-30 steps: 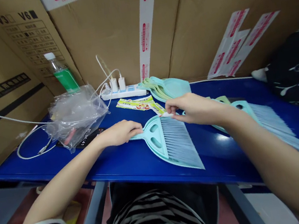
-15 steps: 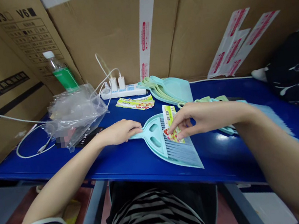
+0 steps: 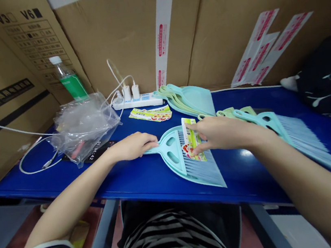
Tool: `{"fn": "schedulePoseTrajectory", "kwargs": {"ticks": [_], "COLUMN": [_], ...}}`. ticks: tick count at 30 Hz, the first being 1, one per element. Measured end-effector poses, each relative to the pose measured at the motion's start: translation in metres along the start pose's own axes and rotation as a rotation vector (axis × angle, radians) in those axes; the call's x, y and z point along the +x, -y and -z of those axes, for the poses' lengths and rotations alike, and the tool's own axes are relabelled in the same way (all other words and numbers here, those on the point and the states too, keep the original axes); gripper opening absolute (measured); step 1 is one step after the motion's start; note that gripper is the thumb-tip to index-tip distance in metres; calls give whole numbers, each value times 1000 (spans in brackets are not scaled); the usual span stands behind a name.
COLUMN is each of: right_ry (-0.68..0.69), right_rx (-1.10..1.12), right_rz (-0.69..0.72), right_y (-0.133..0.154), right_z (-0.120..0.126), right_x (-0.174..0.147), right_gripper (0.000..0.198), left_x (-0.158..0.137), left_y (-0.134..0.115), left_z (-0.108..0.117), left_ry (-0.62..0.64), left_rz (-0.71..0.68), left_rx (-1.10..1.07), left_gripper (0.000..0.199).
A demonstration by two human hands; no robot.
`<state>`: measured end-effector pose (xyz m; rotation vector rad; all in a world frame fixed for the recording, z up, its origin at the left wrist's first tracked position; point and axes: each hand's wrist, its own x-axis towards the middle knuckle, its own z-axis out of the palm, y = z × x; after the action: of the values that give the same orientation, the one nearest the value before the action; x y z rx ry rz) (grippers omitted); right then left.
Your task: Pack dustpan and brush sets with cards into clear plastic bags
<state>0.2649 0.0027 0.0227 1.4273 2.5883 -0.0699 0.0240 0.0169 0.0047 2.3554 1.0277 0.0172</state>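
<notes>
My left hand (image 3: 134, 145) is closed round the handles of a light-blue dustpan (image 3: 213, 181) and a small hand brush (image 3: 172, 154) lying in it, bristles pointing right. Across the bristles lies a yellow-green and white printed label (image 3: 193, 140). My right hand (image 3: 217, 133) holds this label at its right side, with a fingertip near the upper end and the thumb lower down. The remaining fingers of that hand are mostly hidden beneath it.
Stacked dustpans (image 3: 195, 97) stand at the back, with loose brushes (image 3: 296, 134) to the right. Several printed labels (image 3: 151, 113) lie near a power strip (image 3: 140, 101). Plastic bags (image 3: 83, 117), a bottle (image 3: 72, 83) and a phone (image 3: 97, 151) are at left; cardboard (image 3: 116, 36) rises behind.
My right hand has shifted its fingers on the label, the index finger now higher up. The right forearm has dropped lower, uncovering a blue brush behind it. The left hand keeps its grip.
</notes>
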Motion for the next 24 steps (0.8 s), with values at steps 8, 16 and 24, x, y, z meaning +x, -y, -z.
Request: {"fn": "schedulePoseTrajectory", "kwargs": {"ticks": [8,16,24], "right_ry": [161,72,-24], "right_rx": [-45,-53,-67], "right_rz": [-43,34,12], "right_y": [13,6,4], "right_z": [11,9,0], "right_x": [-6,-8,-5], "right_gripper": [47,37,46], "left_x": [0,0,0], "left_y": [1,1,1], "left_z": [0,0,0], "left_ry": [-7,-3,-10], "left_rz": [-14,-9,-19], "left_rx": [-1,-3,-14], "left_gripper": [31,32,31]}}
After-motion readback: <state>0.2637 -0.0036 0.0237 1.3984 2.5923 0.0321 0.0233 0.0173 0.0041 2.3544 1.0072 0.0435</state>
